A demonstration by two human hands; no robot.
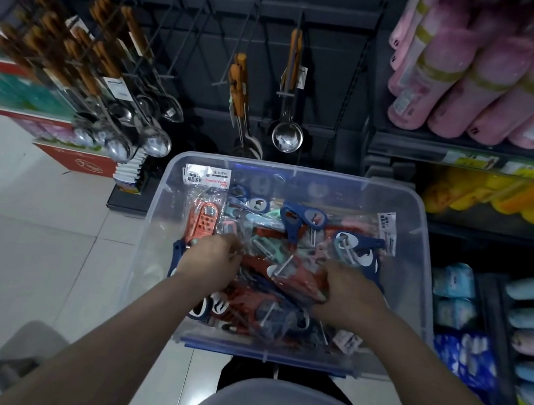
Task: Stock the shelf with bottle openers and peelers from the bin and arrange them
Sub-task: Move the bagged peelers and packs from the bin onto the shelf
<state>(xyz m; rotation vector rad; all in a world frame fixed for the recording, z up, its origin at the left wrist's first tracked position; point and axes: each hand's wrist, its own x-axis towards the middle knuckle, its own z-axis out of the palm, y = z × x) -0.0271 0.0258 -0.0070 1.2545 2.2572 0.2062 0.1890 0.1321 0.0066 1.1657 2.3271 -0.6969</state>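
Note:
A clear plastic bin (167,208) stands on the floor in front of me, filled with several packaged peelers and bottle openers in red, blue, pink and teal wrappers (287,240). Both my hands are down inside it. My left hand (212,258) has its fingers curled into the crinkly packets near an orange-red peeler (208,218). My right hand (347,292) grips a red packaged peeler (296,277) at the middle of the pile. Its fingertips are hidden under the packets. Empty black pegs (193,38) stick out of the dark shelf wall behind the bin.
Wooden-handled spoons and ladles hang on pegs at the left (104,74) and centre (286,132). Pink rolled mats (485,79) fill the upper right shelf, with yellow (501,199) and blue (478,355) packs below. White tiled floor (28,236) lies to the left.

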